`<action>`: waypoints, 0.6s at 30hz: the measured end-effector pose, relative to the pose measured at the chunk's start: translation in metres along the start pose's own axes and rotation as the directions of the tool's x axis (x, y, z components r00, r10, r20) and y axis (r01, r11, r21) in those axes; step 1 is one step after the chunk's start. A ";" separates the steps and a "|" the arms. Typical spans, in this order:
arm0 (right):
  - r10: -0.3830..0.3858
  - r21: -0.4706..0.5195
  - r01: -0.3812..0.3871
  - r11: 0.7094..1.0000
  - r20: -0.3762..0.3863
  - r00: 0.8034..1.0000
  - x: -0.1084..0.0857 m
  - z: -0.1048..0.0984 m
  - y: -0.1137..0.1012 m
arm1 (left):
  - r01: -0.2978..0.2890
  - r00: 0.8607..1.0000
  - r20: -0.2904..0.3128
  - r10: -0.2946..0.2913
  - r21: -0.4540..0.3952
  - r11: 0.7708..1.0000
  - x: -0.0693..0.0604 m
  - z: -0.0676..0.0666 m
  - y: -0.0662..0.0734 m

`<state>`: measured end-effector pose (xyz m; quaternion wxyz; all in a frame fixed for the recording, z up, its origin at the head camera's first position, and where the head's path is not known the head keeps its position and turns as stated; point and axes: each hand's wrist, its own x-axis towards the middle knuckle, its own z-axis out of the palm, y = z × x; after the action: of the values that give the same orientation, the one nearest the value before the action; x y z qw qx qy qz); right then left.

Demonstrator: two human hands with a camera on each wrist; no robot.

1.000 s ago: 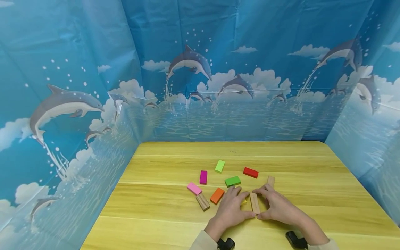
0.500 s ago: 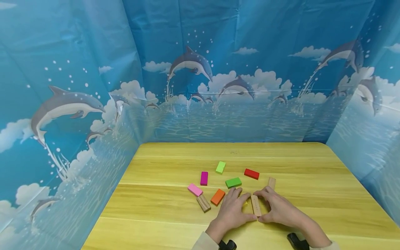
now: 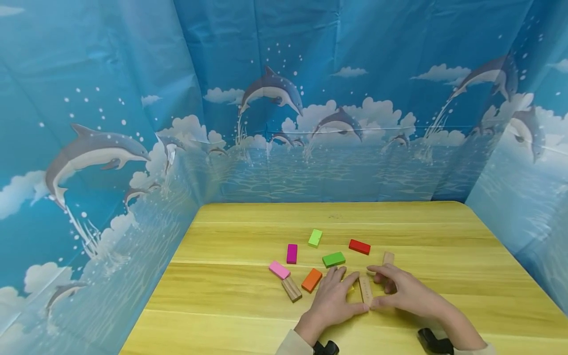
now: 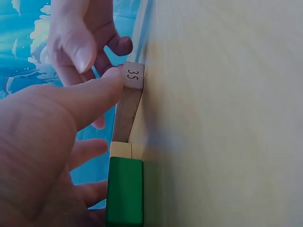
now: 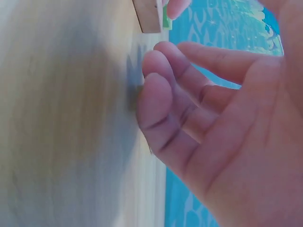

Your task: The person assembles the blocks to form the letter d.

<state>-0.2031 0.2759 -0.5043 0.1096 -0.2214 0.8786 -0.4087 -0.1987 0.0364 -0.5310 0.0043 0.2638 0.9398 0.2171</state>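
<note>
A plain wooden block (image 3: 366,292) lies on the table between the two hands. My left hand (image 3: 333,300) holds it by its ends, thumb at the near end and index finger toward the far end. In the left wrist view, the thumb presses beside the block's end face marked 35 (image 4: 133,75). My right hand (image 3: 408,292) is just right of the block, fingers loosely bent with nothing in them; its palm shows in the right wrist view, apart from the block's end (image 5: 150,18). A yellow block (image 3: 351,289) is mostly hidden behind the left hand.
Left of the hands lie orange (image 3: 312,280), pink (image 3: 279,269) and magenta (image 3: 292,254) blocks, plus grooved wooden pieces (image 3: 291,289). Farther back are green (image 3: 334,259), lime (image 3: 315,238) and red (image 3: 359,247) blocks. Another wooden block (image 3: 388,258) lies behind the right hand.
My right hand has let go of the wooden block and drawn off to the right, its fingers loosening. The left hand stays at the block.
</note>
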 end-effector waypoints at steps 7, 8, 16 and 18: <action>0.040 -0.067 -0.052 0.996 -0.164 0.986 0.001 -0.010 0.002 | 0.024 0.999 -0.028 -0.025 -0.046 0.999 -0.001 0.000 0.004; 0.047 -0.077 -0.063 0.995 -0.188 0.981 0.001 -0.012 0.003 | 0.027 0.999 -0.031 -0.029 -0.047 0.999 -0.002 0.000 0.005; 0.013 -0.223 -0.095 0.970 -0.346 0.938 0.004 -0.020 0.015 | 0.037 0.998 -0.046 -0.038 -0.023 0.999 -0.001 0.002 0.009; 0.014 -0.251 -0.112 0.961 -0.363 0.932 0.005 -0.022 0.018 | 0.039 0.998 -0.041 -0.039 -0.017 0.999 -0.001 0.002 0.010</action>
<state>-0.2217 0.2986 -0.5038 -0.0696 -0.1275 0.9376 -0.3158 -0.1930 0.0443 -0.5293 -0.0086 0.2409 0.9429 0.2299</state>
